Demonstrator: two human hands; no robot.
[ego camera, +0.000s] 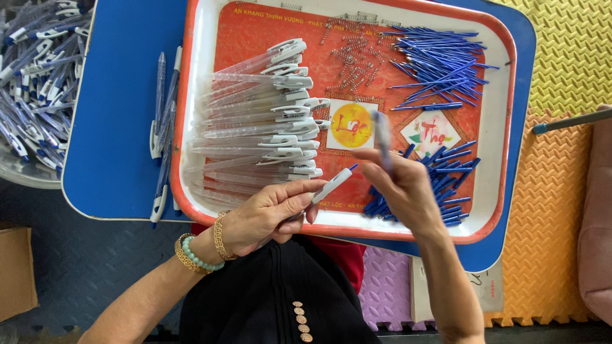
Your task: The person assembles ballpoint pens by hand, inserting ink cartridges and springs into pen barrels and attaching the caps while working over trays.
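Left hand (268,216) grips one pen (331,186); right hand (401,188) one refill (382,137).

Bare-armed worker in a dark, gold-buttoned garment

The person's left hand (271,216) and right hand (401,188) are uncovered, with no sleeves showing on either forearm. The left wrist carries a gold chain bracelet (220,237), a string of pale green beads (197,256) and a wider gold band (185,258). The black garment (274,299) has a row of small gold buttons (301,320) over red cloth (344,255).
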